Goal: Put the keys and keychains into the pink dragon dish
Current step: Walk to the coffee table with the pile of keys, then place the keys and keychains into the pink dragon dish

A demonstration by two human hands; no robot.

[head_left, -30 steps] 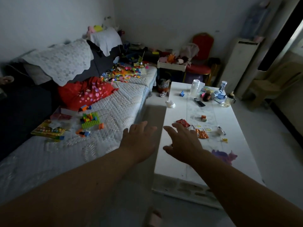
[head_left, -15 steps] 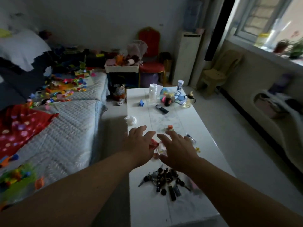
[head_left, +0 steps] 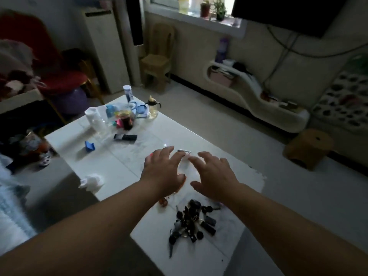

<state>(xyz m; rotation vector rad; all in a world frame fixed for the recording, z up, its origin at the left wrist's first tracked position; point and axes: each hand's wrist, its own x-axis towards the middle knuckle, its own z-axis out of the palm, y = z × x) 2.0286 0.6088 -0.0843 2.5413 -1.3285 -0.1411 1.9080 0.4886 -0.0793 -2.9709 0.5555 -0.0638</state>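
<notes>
A pile of dark keys and keychains (head_left: 190, 223) lies on the white table (head_left: 111, 156) near its front end, between my two forearms. My left hand (head_left: 163, 172) hovers over the table beyond the pile, fingers spread, holding nothing. My right hand (head_left: 214, 176) hovers beside it, also spread and empty. An orange-red trinket (head_left: 163, 201) peeks out under my left wrist. A small silvery object (head_left: 184, 151) lies just past my fingertips. The pink dragon dish is hidden from view, possibly under my right arm.
At the table's far end stand a clear cup (head_left: 95, 120), a dark jar (head_left: 125, 120), a glass teapot (head_left: 152, 108) and a black remote (head_left: 125, 137). A blue block (head_left: 89, 146) and crumpled tissue (head_left: 91, 181) lie on the left. A wooden stool (head_left: 307, 148) stands right.
My view has swung right, from the bed to the table and window wall. Both hands stayed outstretched and spread, moving over the table; the key pile came into view below them.
</notes>
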